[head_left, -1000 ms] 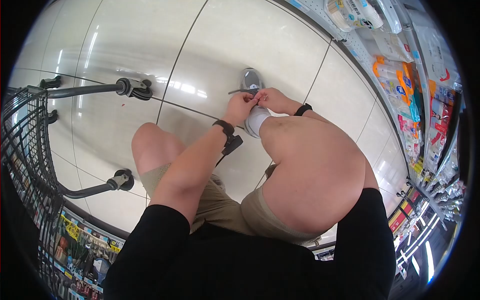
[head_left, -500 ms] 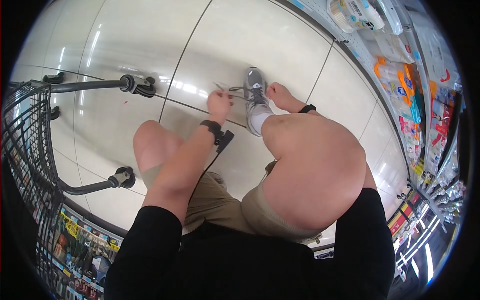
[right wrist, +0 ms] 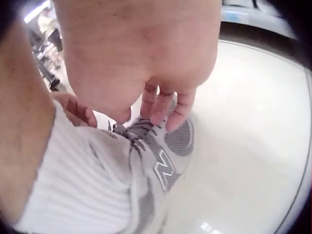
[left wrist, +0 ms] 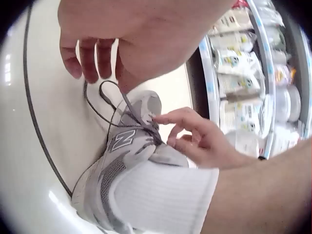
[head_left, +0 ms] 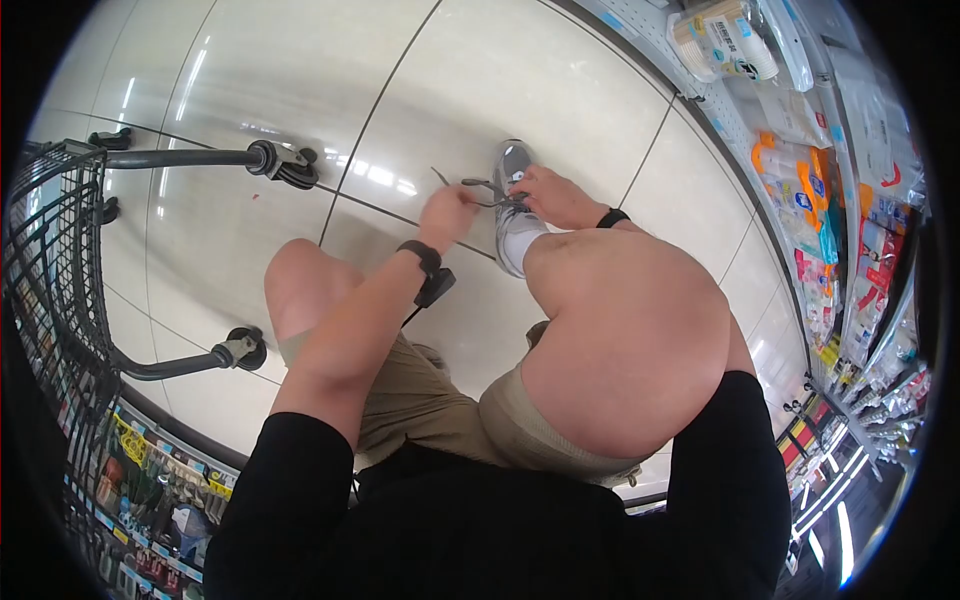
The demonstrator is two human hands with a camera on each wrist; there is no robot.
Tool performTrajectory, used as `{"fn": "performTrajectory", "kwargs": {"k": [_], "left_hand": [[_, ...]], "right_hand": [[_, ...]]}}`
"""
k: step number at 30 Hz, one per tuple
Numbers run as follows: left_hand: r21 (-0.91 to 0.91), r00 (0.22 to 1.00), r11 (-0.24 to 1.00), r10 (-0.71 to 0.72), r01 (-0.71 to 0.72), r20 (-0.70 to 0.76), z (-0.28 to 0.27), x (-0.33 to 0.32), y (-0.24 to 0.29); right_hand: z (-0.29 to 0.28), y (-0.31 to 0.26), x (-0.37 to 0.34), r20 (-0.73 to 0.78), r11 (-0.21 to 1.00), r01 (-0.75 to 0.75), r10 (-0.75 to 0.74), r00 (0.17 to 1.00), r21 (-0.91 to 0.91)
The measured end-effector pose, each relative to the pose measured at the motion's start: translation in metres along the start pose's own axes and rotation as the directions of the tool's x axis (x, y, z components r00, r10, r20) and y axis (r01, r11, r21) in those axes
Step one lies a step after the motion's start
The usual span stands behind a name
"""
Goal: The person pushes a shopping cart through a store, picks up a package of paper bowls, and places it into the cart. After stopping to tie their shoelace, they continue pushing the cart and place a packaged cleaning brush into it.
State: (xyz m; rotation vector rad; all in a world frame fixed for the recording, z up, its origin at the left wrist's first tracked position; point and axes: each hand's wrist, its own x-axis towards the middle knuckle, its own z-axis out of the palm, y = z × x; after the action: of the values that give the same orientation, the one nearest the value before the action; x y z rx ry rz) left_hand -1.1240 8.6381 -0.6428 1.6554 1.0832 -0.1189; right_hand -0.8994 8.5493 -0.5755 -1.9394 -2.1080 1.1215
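A grey and white sneaker (head_left: 509,235) with an N on its side is on one foot, under a white sock (left wrist: 163,195). Its dark shoelace (left wrist: 127,105) rises in loops toward my left hand (head_left: 448,215), which pinches it to the left of the shoe. My right hand (head_left: 562,200) is over the top of the shoe; in the left wrist view its index finger reaches to the laces, with the thumb apart from it. From the right wrist view, the fingers (right wrist: 178,114) come down at the crossed laces (right wrist: 139,129).
A wire shopping cart (head_left: 75,260) with dark casters (head_left: 285,163) stands at the left. Shelves of packaged goods (head_left: 800,190) line the right side, and another stocked shelf (head_left: 150,500) lies at lower left. Below is a glossy tiled floor (head_left: 420,110).
Both hands were together at the laces, then moved apart to either side of the shoe. Since then the right hand has come back over the laces, and the left has shifted slightly toward the shoe.
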Motion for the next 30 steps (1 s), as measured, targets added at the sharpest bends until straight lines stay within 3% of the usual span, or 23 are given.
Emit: {"fn": "performTrajectory", "kwargs": {"k": [1,3,7,9,11,12,14,15,17,19,21,23,25,28,30], "left_hand": [[-0.003,1.0,1.0,-0.002,0.002,-0.003,0.004,0.0,0.006],[-0.069,0.983,0.996,0.069,-0.057,0.171,0.012,0.0,0.015],[-0.051,0.984,0.995,0.098,-0.091,0.147,0.024,0.0,0.02],[0.091,0.96,0.955,0.279,-0.281,0.035,0.025,-0.004,0.023],[0.073,0.957,0.955,0.285,-0.289,0.056,0.022,-0.009,0.034],[0.046,0.954,0.954,0.292,-0.296,0.066,0.024,-0.009,0.038],[0.047,0.948,0.948,0.313,-0.316,0.057,0.029,-0.006,0.042],[0.051,0.943,0.942,0.329,-0.332,0.048,0.031,-0.006,0.043],[0.092,0.943,0.939,0.324,-0.331,0.079,0.033,-0.001,0.044],[0.13,0.943,0.936,0.316,-0.328,0.106,0.032,-0.001,0.047],[0.299,0.94,0.894,0.338,-0.334,0.041,0.029,-0.004,0.045],[0.363,0.926,0.86,0.377,-0.359,0.021,0.021,-0.008,0.038],[0.428,0.908,0.821,0.418,-0.379,0.004,0.01,-0.012,0.033],[0.444,0.886,0.776,0.451,-0.448,0.105,-0.008,-0.017,0.038],[0.384,0.852,0.762,0.433,-0.52,0.295,-0.015,-0.017,0.048]], "right_hand": [[0.006,0.004,0.0,0.034,0.994,-0.055,0.052,0.998,0.098],[0.013,0.009,0.003,0.074,0.975,-0.112,0.099,0.992,0.195],[0.019,0.015,0.01,0.17,0.94,-0.242,0.205,0.964,0.24],[0.027,0.023,0.009,0.224,0.912,-0.305,0.248,0.943,0.275],[0.045,0.038,0.007,0.356,0.573,-0.508,0.364,0.861,0.643],[0.04,0.034,0.003,0.352,0.571,-0.508,0.368,0.86,0.644],[0.03,0.026,-0.007,0.424,0.381,-0.577,0.416,0.805,0.723],[0.035,0.028,-0.01,0.424,0.379,-0.579,0.419,0.803,0.722],[0.045,0.032,-0.014,0.348,0.274,-0.515,0.482,0.804,0.812],[0.047,0.025,-0.016,0.308,0.25,-0.508,0.554,0.774,0.824],[0.049,0.026,-0.018,0.268,0.228,-0.495,0.618,0.739,0.838],[0.052,0.031,-0.023,0.349,0.206,-0.627,0.683,0.642,0.751],[0.062,0.043,-0.027,0.369,0.231,-0.676,0.694,0.619,0.7],[0.062,0.045,-0.024,0.402,0.227,-0.74,0.721,0.565,0.633],[0.05,0.032,-0.02,0.415,0.2,-0.759,0.737,0.533,0.62]]}}
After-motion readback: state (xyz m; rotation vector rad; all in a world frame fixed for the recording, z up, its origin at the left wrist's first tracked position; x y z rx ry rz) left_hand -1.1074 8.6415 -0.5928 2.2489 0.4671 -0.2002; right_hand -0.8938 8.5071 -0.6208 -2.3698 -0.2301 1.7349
